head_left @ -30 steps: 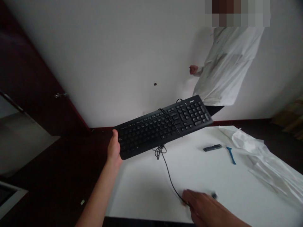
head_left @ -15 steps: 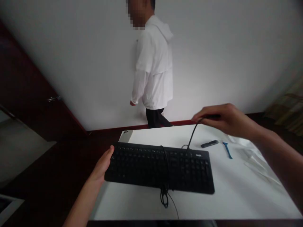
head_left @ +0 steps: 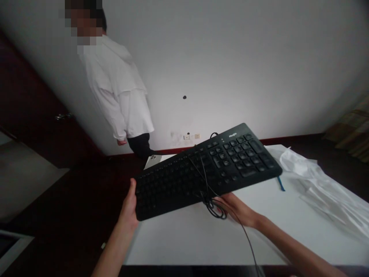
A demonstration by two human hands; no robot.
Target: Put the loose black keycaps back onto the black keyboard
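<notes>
A black keyboard (head_left: pixel 175 181) is held up over the white table, tilted so that its number-pad end is higher. A thin black cable crosses its keys and hangs in a loose coil (head_left: pixel 215 209) at the near edge, with one strand trailing down. My left hand (head_left: pixel 129 206) grips the keyboard's left end, thumb on the near face. Below the near edge, my right hand (head_left: pixel 238 209) is closed at the coiled cable, its fingertips partly hidden by the loops and the keyboard. A small cable loop shows above the far edge.
The white table (head_left: pixel 178 242) lies beneath. A phone (head_left: pixel 152 161) rests at its far left corner. A blue strip (head_left: pixel 281 184) and crumpled white plastic (head_left: pixel 305 173) lie on the right. Beyond the table, a person in white (head_left: pixel 118 92) stands near the wall and dark red door (head_left: pixel 37 104).
My right hand has moved from above the keyboard's far edge to below its near edge. The keyboard's right end has risen. The person has moved left.
</notes>
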